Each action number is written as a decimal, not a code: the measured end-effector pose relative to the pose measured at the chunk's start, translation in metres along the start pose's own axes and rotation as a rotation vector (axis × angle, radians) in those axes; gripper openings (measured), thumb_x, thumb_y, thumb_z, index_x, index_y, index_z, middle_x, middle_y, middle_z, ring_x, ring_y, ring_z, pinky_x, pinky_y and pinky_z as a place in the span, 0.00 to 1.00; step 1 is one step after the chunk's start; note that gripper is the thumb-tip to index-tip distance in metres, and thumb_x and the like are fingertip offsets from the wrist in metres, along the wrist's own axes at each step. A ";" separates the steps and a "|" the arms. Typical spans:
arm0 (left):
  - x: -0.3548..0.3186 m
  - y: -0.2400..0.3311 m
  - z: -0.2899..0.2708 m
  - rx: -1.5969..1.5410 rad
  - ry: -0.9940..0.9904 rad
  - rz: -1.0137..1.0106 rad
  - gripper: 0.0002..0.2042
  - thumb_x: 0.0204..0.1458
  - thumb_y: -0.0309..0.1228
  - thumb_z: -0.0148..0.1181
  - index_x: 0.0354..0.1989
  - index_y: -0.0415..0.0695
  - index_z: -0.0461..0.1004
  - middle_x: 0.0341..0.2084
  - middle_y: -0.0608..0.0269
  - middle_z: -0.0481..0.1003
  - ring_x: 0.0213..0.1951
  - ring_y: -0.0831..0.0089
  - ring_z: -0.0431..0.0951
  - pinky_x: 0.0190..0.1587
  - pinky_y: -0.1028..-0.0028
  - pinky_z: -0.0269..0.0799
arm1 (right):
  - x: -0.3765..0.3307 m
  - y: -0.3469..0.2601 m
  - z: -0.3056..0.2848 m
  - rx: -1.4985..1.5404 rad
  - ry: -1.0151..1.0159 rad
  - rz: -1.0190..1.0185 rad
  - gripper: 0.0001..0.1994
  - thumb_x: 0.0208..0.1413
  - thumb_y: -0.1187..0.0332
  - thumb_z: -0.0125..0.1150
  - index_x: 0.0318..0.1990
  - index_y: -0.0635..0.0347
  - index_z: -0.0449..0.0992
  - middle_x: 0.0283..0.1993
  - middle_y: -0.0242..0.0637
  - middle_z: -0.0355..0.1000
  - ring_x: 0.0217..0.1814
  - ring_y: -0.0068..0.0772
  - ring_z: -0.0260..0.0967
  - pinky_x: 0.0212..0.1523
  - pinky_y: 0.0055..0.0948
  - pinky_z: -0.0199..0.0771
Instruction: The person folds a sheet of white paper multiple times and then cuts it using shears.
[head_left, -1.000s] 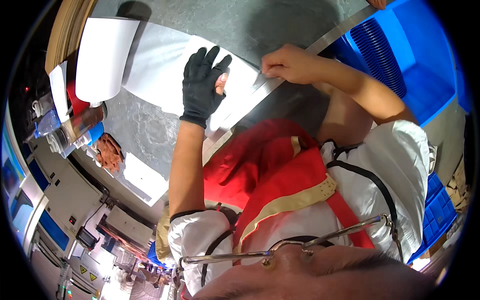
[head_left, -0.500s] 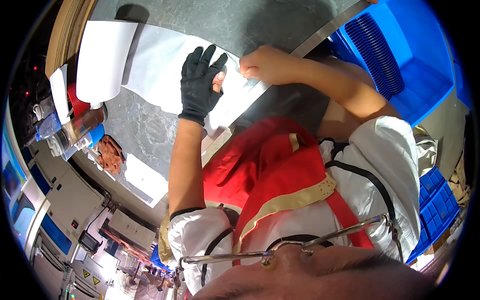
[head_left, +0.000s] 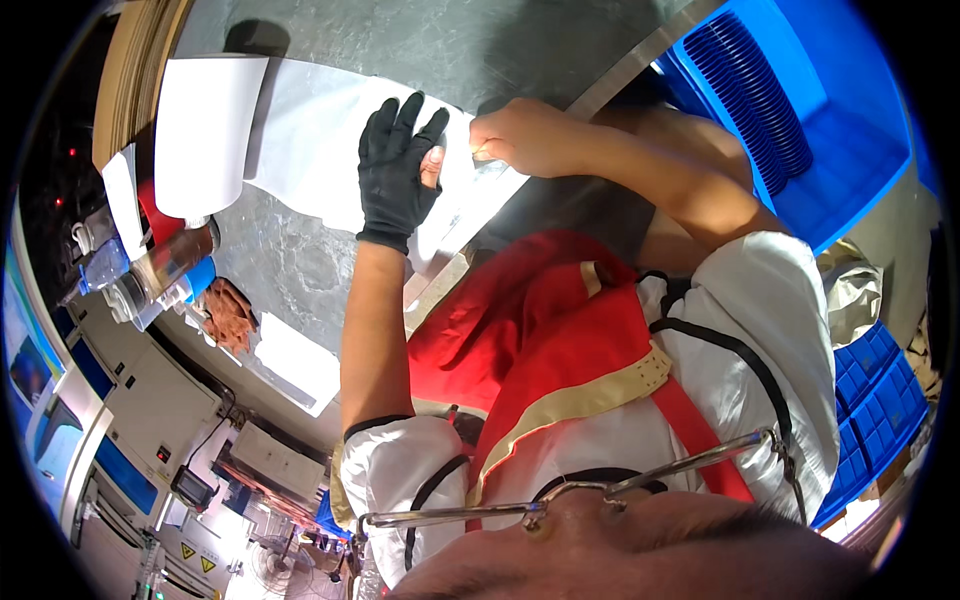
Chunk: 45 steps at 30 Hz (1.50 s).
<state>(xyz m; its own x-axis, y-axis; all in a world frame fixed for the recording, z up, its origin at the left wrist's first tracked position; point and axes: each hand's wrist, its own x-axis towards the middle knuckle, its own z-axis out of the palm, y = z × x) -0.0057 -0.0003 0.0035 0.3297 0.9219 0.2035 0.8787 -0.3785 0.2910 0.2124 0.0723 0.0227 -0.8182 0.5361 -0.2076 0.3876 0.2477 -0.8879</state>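
Note:
A white sheet [head_left: 312,140] stretches over the grey tabletop, from a white roll [head_left: 208,135] on the left to the table's near edge. My left hand [head_left: 398,185], in a black glove with the thumb tip bare, lies flat on the sheet with its fingers apart. To its right, my bare right hand [head_left: 525,138] is closed, thumb and fingers pressed together at the sheet's right end. What the right fingertips pinch is too small and too bright to make out.
A blue bin [head_left: 850,150] with a row of thin dark discs [head_left: 748,105] stands on the right. At the left table edge are bottles [head_left: 105,265], a crumpled brown cloth [head_left: 228,315] and white papers [head_left: 298,362]. Blue crates [head_left: 875,420] sit lower right.
My right hand has shifted slightly left along the sheet's end, still closed. My left hand stays flat in nearly the same place. The view has tilted a little.

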 end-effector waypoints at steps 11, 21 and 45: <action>0.001 0.003 0.000 -0.010 0.009 -0.008 0.20 0.59 0.44 0.41 0.53 0.52 0.73 0.58 0.60 0.66 0.59 0.55 0.61 0.61 0.58 0.54 | -0.026 0.010 -0.011 0.013 0.050 0.013 0.07 0.51 0.67 0.52 0.27 0.61 0.71 0.24 0.45 0.71 0.30 0.50 0.68 0.31 0.41 0.63; 0.001 0.000 0.001 0.000 0.018 0.002 0.19 0.57 0.42 0.44 0.53 0.54 0.74 0.58 0.61 0.66 0.59 0.55 0.62 0.61 0.57 0.55 | -0.016 0.007 0.001 0.001 -0.075 0.006 0.06 0.50 0.68 0.53 0.30 0.60 0.71 0.28 0.46 0.72 0.32 0.50 0.68 0.32 0.41 0.64; 0.006 0.005 -0.003 0.074 -0.052 -0.016 0.25 0.50 0.39 0.54 0.60 0.63 0.65 0.62 0.64 0.61 0.61 0.55 0.60 0.62 0.56 0.53 | -0.003 0.007 0.008 -0.058 -0.109 -0.090 0.07 0.52 0.67 0.52 0.28 0.61 0.68 0.23 0.46 0.68 0.27 0.49 0.67 0.29 0.43 0.62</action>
<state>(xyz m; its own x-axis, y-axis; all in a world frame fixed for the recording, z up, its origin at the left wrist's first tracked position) -0.0002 0.0031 0.0093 0.3314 0.9315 0.1502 0.9064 -0.3585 0.2232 0.2140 0.0657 0.0135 -0.8908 0.4197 -0.1745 0.3318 0.3382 -0.8806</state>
